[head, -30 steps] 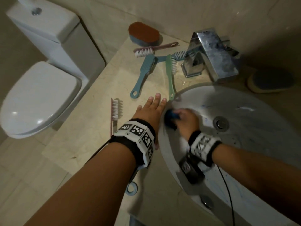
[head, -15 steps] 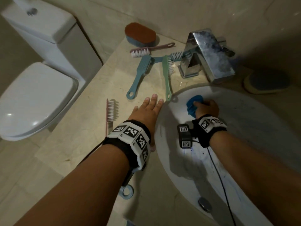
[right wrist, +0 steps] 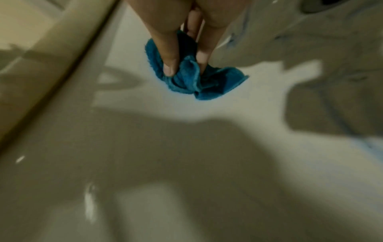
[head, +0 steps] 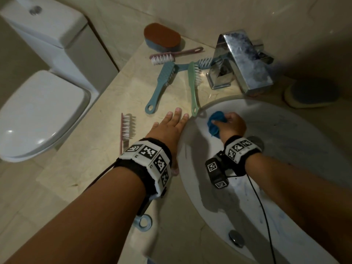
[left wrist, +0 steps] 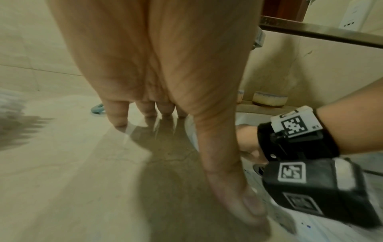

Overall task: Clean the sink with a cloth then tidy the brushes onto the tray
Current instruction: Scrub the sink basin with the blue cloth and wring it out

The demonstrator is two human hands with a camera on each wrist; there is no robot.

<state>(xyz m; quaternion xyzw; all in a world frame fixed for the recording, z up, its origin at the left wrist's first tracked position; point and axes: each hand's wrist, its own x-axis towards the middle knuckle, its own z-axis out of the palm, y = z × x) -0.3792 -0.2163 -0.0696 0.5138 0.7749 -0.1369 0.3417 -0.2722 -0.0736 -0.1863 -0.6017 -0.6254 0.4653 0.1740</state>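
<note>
My right hand [head: 229,123] grips a bunched blue cloth [head: 215,123] [right wrist: 192,78] and presses it on the upper left wall of the white sink [head: 285,130]. My left hand [head: 169,126] [left wrist: 157,91] lies flat with straight fingers on the beige counter [head: 95,149] just left of the sink rim. Several brushes lie on the counter: a blue one [head: 162,84], a green one [head: 193,86], a mauve one [head: 171,56], a teal one [head: 203,62] by the tap, and a pink one [head: 124,130] left of my left hand. No tray shows.
A chrome tap [head: 242,61] stands behind the sink. An orange-topped sponge [head: 162,38] sits at the back wall, another pad [head: 312,95] right of the tap. A white toilet [head: 38,92] stands to the left. A blue ring handle [head: 143,222] shows under my left forearm.
My right hand has swept the cloth from the sink's left wall up toward the back left rim. My left hand has stayed flat on the counter.
</note>
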